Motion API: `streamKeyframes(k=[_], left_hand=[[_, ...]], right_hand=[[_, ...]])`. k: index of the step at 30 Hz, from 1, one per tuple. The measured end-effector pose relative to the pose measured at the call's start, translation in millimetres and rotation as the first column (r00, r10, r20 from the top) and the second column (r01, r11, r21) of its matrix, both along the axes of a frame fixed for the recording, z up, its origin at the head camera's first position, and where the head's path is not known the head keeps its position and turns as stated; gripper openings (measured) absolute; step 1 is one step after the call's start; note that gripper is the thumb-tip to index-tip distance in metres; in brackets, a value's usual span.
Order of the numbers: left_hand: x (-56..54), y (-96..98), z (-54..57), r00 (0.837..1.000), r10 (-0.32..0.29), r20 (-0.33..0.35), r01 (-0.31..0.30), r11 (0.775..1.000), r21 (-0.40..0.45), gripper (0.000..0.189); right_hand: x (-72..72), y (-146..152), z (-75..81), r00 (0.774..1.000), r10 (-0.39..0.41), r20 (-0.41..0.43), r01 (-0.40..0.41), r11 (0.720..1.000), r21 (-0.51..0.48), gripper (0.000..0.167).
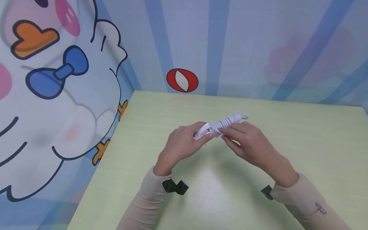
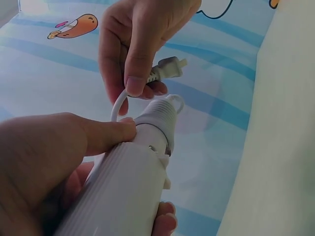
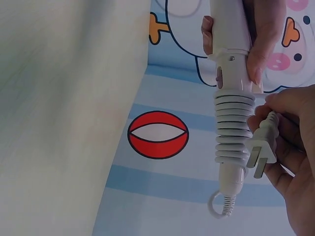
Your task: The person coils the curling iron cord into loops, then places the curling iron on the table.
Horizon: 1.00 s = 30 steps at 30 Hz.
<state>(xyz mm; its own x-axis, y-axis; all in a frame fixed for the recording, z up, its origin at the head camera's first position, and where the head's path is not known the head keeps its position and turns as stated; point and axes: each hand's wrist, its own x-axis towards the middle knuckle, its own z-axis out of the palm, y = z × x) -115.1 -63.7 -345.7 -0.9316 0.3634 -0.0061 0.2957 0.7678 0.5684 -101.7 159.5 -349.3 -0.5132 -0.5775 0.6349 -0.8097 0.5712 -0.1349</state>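
Observation:
A white hair-styling iron point(image 1: 234, 118) is held above the table, its power cord point(image 3: 234, 125) wound in several turns round the handle. My left hand point(image 1: 182, 142) grips the thicker ribbed body point(image 2: 120, 191), the thumb lying along it near the wound cord. Beside the handle, my right hand point(image 1: 253, 143) pinches the cord's free end just behind its two-pin plug point(image 3: 262, 146). In the left wrist view the plug point(image 2: 170, 68) sticks out past the right fingers, and a short stretch of cord point(image 2: 118, 105) runs from them toward the handle. A cord loop point(image 3: 214, 204) shows at the handle's tip.
The pale yellow-green table point(image 1: 302, 143) spreads beneath both hands. A blue striped wall point(image 1: 244, 48) with a printed red-and-white ball point(image 1: 182, 80) stands at its far edge. A cartoon-printed panel point(image 1: 83, 134) borders its left side.

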Motion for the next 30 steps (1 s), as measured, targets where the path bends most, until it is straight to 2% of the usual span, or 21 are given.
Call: streamKeyframes(k=[2,5,9,11,13,17,19,23,30], left_hand=[[-0.3,-0.5,0.5,1.000,-0.007,-0.003,0.007,1.000,0.013,0.042],[-1.2,-1.6,0.5,1.000,-0.020,0.001,0.020,0.999,0.040,0.042],[-1.9,-4.1,-0.2,0.999,-0.027,0.035,0.024,0.996,0.083,0.042],[-2.0,-5.0,0.6,0.998,-0.024,0.051,0.019,0.994,0.105,0.042],[-1.8,-5.2,1.9,0.998,-0.018,0.060,0.011,0.993,0.118,0.043],[-1.2,-4.5,3.7,0.998,0.000,0.067,-0.009,0.990,0.139,0.043],[-0.9,-4.0,3.6,0.997,0.008,0.072,-0.020,0.988,0.155,0.042],[-0.2,-3.3,4.4,0.996,0.005,0.094,-0.023,0.980,0.198,0.041],[2.2,-2.5,9.4,0.986,-0.013,0.165,-0.029,0.969,0.247,0.044]], right_hand=[[0.9,-0.8,-0.4,1.000,0.005,0.003,-0.005,1.000,-0.008,0.023],[2.5,-2.9,-2.3,1.000,0.019,0.003,-0.019,1.000,-0.017,0.034],[5.1,-4.4,-6.6,1.000,0.027,0.012,-0.026,0.999,-0.043,0.037],[6.2,-4.1,-8.7,0.999,0.021,0.028,-0.019,0.998,-0.061,0.033],[7.1,-4.2,-11.0,0.999,0.015,0.050,-0.011,0.997,-0.083,0.023],[10.3,-6.6,-16.1,0.993,-0.014,0.115,0.030,0.990,-0.135,0.019],[12.5,-9.0,-18.9,0.988,-0.043,0.148,0.069,0.983,-0.170,0.016],[16.1,-13.8,-25.8,0.977,-0.088,0.196,0.135,0.961,-0.243,0.024],[15.1,-16.4,-38.9,0.963,-0.039,0.265,0.145,0.909,-0.392,0.026]])
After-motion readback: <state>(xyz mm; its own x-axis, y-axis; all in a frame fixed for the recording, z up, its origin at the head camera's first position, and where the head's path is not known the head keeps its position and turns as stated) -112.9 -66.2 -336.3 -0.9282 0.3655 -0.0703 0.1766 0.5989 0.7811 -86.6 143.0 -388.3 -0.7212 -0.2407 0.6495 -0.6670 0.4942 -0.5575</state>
